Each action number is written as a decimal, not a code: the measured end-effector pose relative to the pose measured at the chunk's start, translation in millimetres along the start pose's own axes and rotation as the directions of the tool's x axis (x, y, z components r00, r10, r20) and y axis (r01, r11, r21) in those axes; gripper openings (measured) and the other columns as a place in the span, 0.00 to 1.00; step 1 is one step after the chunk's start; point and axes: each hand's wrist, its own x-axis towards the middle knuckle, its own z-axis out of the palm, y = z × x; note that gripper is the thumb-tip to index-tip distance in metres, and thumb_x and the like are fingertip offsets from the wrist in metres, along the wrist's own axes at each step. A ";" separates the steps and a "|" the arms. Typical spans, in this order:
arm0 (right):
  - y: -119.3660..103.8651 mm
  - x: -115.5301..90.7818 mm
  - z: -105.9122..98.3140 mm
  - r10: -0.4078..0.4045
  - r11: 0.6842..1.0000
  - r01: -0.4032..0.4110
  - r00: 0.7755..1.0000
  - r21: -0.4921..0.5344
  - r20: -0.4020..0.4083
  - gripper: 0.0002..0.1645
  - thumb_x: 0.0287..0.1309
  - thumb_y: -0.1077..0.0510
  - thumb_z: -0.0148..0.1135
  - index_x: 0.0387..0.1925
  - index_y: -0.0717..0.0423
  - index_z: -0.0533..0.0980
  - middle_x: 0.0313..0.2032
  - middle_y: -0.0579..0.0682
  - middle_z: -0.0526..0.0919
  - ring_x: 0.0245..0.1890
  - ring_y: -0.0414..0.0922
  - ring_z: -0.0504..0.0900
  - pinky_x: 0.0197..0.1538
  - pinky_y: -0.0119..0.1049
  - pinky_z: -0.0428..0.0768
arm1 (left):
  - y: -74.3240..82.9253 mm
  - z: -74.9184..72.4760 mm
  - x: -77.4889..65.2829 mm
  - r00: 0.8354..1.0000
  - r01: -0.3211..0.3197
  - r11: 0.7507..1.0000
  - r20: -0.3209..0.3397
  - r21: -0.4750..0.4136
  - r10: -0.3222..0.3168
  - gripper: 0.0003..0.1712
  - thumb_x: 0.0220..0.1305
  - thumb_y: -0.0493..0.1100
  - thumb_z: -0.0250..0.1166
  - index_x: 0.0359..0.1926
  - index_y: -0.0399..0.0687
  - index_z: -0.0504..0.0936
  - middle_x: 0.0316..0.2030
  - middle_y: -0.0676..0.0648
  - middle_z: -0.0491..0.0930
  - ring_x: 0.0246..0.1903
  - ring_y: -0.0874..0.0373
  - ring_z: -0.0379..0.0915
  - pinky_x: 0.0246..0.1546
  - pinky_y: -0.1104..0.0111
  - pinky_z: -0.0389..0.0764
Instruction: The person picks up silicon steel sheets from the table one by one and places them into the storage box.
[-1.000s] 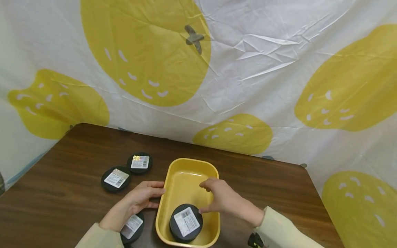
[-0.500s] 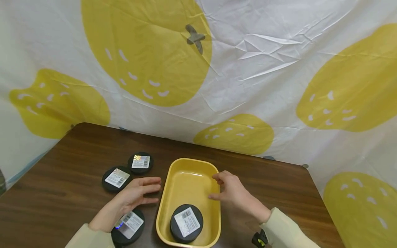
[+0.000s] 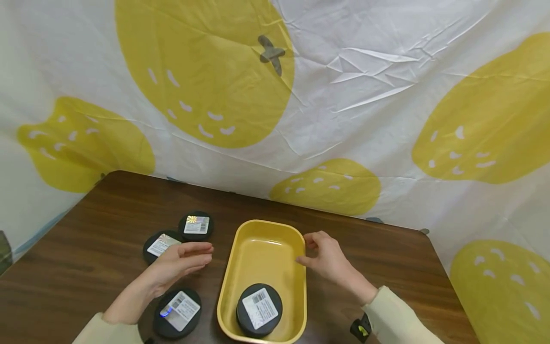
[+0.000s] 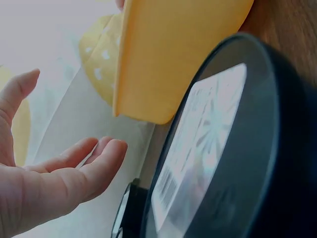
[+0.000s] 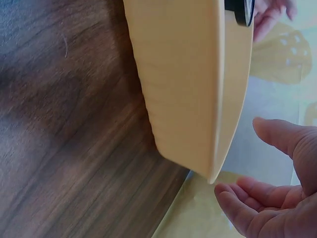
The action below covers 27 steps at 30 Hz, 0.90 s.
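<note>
A yellow rectangular tray [image 3: 227,272] stands on the table in the head view. In its near end lies a flat black disc [image 3: 259,309] with a white label, perhaps on top of another. Left of the tray my left hand [image 3: 172,267] hovers with fingers extended and nothing in it. It partly covers one labelled black disc [image 3: 160,244]; another disc [image 3: 178,313] lies nearer me, large in the left wrist view. A further disc [image 3: 196,225] sits behind. My right hand [image 3: 328,258] holds nothing, its relaxed fingers beside the tray's right rim; touching or apart, I cannot tell.
The dark wooden table [image 3: 378,267] extends to both sides of the tray. Behind it hangs a white cloth [image 3: 335,119] printed with yellow fruit. A dark wrist device [image 3: 360,328] shows below the right sleeve.
My left hand has left the tray's left rim and moved left, uncovering the near disc. My right hand has moved right, from above the tray's inside to its right rim.
</note>
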 end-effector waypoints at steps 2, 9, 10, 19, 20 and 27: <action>3.3 1.1 0.5 0.010 1.000 -0.010 1.000 0.005 -0.015 0.24 0.42 0.61 0.74 0.42 0.69 0.77 0.37 0.56 0.78 0.37 0.51 0.78 0.43 0.45 0.77 | 1.1 -3.0 -3.3 1.000 -0.007 0.999 -0.004 0.038 0.007 0.36 0.63 0.41 0.61 0.63 0.21 0.58 0.62 0.26 0.61 0.60 0.42 0.63 0.53 0.68 0.71; 13.1 5.1 2.6 0.068 0.997 -0.068 0.998 0.041 -0.011 0.21 0.52 0.61 0.67 0.45 0.71 0.76 0.40 0.59 0.78 0.40 0.54 0.79 0.44 0.46 0.78 | 2.3 -12.6 -15.5 0.999 -0.003 0.987 -0.048 0.161 0.011 0.38 0.60 0.42 0.64 0.63 0.24 0.60 0.61 0.29 0.64 0.56 0.44 0.69 0.51 0.67 0.72; 13.8 5.4 2.7 0.079 0.996 -0.079 0.997 0.041 -0.005 0.21 0.53 0.61 0.66 0.46 0.71 0.76 0.41 0.60 0.78 0.40 0.55 0.79 0.44 0.46 0.78 | 1.9 -14.0 -17.0 0.999 0.000 0.985 -0.053 0.173 0.009 0.38 0.60 0.42 0.65 0.64 0.24 0.60 0.61 0.29 0.64 0.56 0.44 0.70 0.51 0.66 0.72; 18.1 7.1 4.6 0.127 0.991 -0.128 0.992 0.045 0.016 0.20 0.56 0.60 0.63 0.46 0.71 0.75 0.41 0.61 0.78 0.41 0.55 0.78 0.44 0.46 0.77 | -4.1 -21.6 -30.6 0.996 -0.011 0.976 -0.079 0.215 0.028 0.40 0.58 0.40 0.66 0.63 0.22 0.59 0.61 0.27 0.63 0.59 0.37 0.64 0.47 0.68 0.75; 18.8 7.3 5.1 0.129 0.990 -0.129 0.992 0.048 0.015 0.20 0.56 0.60 0.63 0.46 0.71 0.75 0.41 0.61 0.78 0.41 0.55 0.78 0.44 0.46 0.77 | -4.1 -21.9 -32.5 0.996 -0.016 0.973 -0.079 0.231 0.035 0.40 0.57 0.40 0.67 0.63 0.22 0.59 0.61 0.27 0.63 0.59 0.37 0.63 0.47 0.68 0.75; 22.1 7.7 8.8 0.143 0.987 -0.144 0.990 0.075 0.012 0.19 0.57 0.60 0.62 0.46 0.72 0.75 0.39 0.60 0.78 0.40 0.54 0.79 0.42 0.45 0.78 | -6.0 -24.6 -44.3 0.994 -0.058 0.943 -0.067 0.327 0.084 0.39 0.56 0.41 0.68 0.61 0.23 0.62 0.60 0.26 0.63 0.58 0.34 0.63 0.51 0.63 0.73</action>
